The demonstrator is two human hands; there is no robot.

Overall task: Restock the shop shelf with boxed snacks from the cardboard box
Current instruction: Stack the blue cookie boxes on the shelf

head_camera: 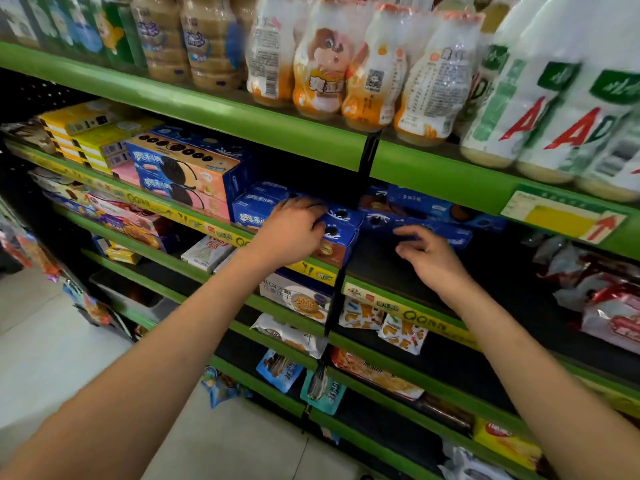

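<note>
The left hand (294, 223) lies flat on the blue biscuit box (341, 233), fingers curled over its top. Right of that box, the right hand (429, 254) hovers loosely spread, pinching nothing.

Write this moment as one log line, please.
step: shelving | left hand: on blue box, grip unclear | right hand: open, empty, by blue packs | shelf: partly bare

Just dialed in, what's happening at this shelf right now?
A person is restocking blue cookie boxes on the green-edged shelf. The left hand rests on the blue cardboard box at the shelf front. The right hand hovers open, apart from the flat blue boxes behind it. The supply carton isn't visible.
</note>
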